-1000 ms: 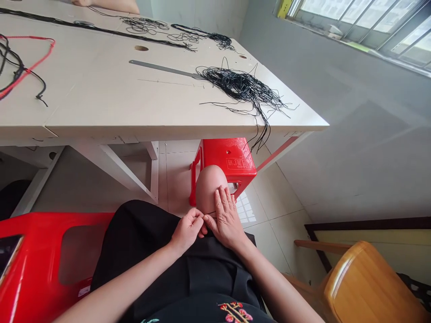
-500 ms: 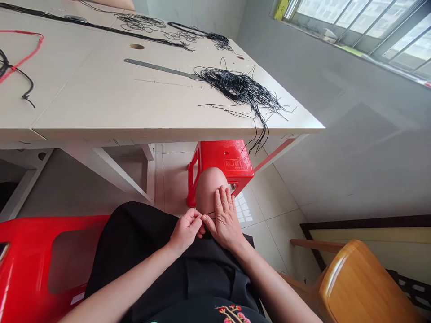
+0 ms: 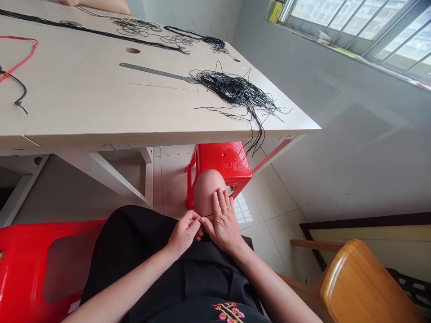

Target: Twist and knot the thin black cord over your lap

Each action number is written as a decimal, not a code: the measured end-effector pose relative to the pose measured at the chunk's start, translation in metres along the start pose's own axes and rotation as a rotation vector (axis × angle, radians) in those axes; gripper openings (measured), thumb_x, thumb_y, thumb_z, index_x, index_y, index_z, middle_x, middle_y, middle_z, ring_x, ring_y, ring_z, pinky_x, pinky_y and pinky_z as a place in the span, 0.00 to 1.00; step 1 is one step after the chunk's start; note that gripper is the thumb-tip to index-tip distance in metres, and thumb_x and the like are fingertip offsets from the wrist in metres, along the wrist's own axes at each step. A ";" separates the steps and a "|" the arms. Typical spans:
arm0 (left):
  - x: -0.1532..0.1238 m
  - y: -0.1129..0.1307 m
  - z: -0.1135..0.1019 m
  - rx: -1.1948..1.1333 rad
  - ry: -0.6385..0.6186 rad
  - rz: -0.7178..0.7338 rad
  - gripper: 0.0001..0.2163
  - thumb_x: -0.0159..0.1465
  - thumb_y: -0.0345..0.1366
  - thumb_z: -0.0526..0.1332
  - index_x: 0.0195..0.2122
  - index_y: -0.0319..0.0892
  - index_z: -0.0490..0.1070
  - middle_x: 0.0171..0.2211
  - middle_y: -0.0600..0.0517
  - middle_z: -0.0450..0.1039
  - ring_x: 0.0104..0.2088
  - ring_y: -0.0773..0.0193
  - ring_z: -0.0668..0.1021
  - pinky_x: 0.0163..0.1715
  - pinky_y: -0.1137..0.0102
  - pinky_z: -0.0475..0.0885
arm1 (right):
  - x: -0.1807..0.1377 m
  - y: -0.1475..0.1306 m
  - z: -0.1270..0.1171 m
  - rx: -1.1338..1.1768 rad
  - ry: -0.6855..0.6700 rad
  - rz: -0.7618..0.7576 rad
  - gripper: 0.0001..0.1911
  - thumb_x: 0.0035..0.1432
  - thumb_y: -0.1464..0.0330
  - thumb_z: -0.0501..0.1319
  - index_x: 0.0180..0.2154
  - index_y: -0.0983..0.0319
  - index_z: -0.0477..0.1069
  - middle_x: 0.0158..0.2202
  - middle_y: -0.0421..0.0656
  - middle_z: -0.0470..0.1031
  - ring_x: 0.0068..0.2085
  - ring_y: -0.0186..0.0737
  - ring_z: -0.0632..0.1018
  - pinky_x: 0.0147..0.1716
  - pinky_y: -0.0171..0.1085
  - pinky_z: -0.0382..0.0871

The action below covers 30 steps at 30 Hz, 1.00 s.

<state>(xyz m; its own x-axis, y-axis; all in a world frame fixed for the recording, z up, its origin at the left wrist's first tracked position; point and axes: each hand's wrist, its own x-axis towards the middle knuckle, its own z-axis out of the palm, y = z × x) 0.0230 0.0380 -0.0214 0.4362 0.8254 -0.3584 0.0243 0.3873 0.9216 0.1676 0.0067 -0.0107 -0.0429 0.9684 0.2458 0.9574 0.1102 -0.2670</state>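
Observation:
My left hand (image 3: 186, 230) is closed in a pinch above my lap, its fingertips against the thumb of my right hand. A thin black cord (image 3: 209, 215) runs from this pinch across my bare knee (image 3: 209, 190) toward my right hand. My right hand (image 3: 225, 224) lies flat on the side of the knee, fingers stretched out, with the cord passing beneath it. The cord's ends are hidden by the hands. On the table (image 3: 101, 110) in front lies a tangled bundle of black cords (image 3: 235, 89), some strands hanging over the edge.
A steel ruler (image 3: 155, 72) touches the bundle. Farther back lie more black cords (image 3: 134, 27) and, at left, a red cord (image 3: 25, 58). Another person's arm (image 3: 107, 5) rests at the far edge. A red stool (image 3: 232, 161) and wooden chair (image 3: 363, 282) stand nearby.
The view has shifted slightly, so the table sits a little lower and farther left. Both hands keep the same pose on the knee.

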 end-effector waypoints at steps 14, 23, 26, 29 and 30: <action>0.006 0.007 -0.002 -0.033 -0.026 0.018 0.11 0.58 0.44 0.57 0.27 0.41 0.62 0.16 0.58 0.66 0.17 0.72 0.68 0.18 0.76 0.64 | 0.012 -0.001 -0.004 0.006 -0.026 0.048 0.42 0.59 0.50 0.48 0.63 0.72 0.43 0.66 0.56 0.40 0.66 0.51 0.38 0.61 0.57 0.42; 0.011 0.014 -0.007 -0.030 -0.042 0.057 0.10 0.59 0.42 0.57 0.27 0.42 0.62 0.16 0.59 0.67 0.17 0.71 0.69 0.18 0.75 0.64 | 0.030 -0.003 -0.007 0.001 -0.028 0.070 0.41 0.59 0.49 0.47 0.64 0.70 0.40 0.66 0.55 0.38 0.66 0.53 0.35 0.60 0.60 0.39; 0.014 0.016 -0.007 -0.039 -0.051 0.080 0.09 0.59 0.41 0.56 0.28 0.41 0.62 0.16 0.59 0.67 0.17 0.71 0.69 0.19 0.75 0.65 | 0.036 -0.002 -0.008 -0.013 -0.043 0.088 0.41 0.59 0.50 0.47 0.64 0.71 0.42 0.66 0.56 0.38 0.66 0.53 0.36 0.60 0.59 0.38; 0.016 0.016 -0.008 -0.022 -0.042 0.081 0.08 0.59 0.40 0.56 0.28 0.41 0.62 0.16 0.58 0.67 0.17 0.71 0.70 0.18 0.75 0.64 | 0.039 -0.002 -0.008 -0.014 -0.043 0.093 0.41 0.59 0.49 0.47 0.64 0.69 0.41 0.66 0.55 0.38 0.66 0.54 0.37 0.60 0.60 0.38; 0.017 0.016 -0.008 -0.018 -0.042 0.082 0.07 0.59 0.39 0.56 0.28 0.41 0.62 0.16 0.58 0.67 0.17 0.71 0.70 0.18 0.76 0.64 | 0.040 -0.002 -0.009 -0.014 -0.036 0.095 0.41 0.59 0.49 0.47 0.64 0.69 0.41 0.66 0.55 0.38 0.66 0.54 0.37 0.59 0.60 0.38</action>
<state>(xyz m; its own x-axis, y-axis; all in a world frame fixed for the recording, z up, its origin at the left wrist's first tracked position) 0.0235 0.0615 -0.0140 0.4731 0.8372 -0.2745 -0.0293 0.3264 0.9448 0.1660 0.0436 0.0079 0.0383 0.9817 0.1867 0.9616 0.0146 -0.2742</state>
